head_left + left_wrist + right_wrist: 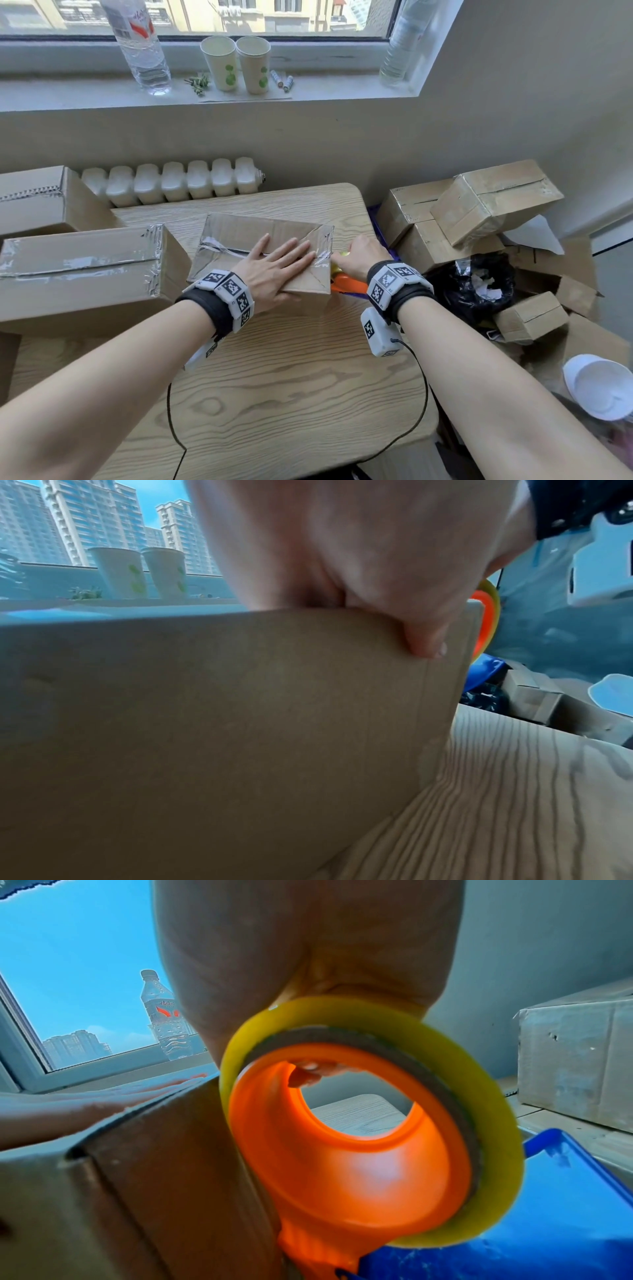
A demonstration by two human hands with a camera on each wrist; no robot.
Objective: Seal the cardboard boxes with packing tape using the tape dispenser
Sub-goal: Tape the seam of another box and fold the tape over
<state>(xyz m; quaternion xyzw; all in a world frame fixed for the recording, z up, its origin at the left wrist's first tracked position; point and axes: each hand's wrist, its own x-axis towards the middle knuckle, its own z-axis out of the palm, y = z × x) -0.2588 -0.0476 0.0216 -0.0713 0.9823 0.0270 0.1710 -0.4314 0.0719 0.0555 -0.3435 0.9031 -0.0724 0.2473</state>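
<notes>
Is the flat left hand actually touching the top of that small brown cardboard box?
Touching. The head view shows the left hand lying flat on the small cardboard box's top.

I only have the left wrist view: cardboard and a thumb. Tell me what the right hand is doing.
Observer: The right hand grips the orange tape dispenser at the box's right end.
Operator: Report the left fingers.
Observer: The left hand lies flat on the box top, fingers straight, over the taped seam.
Operator: Check the roll.
Observer: A yellow tape roll sits on the dispenser.
</notes>
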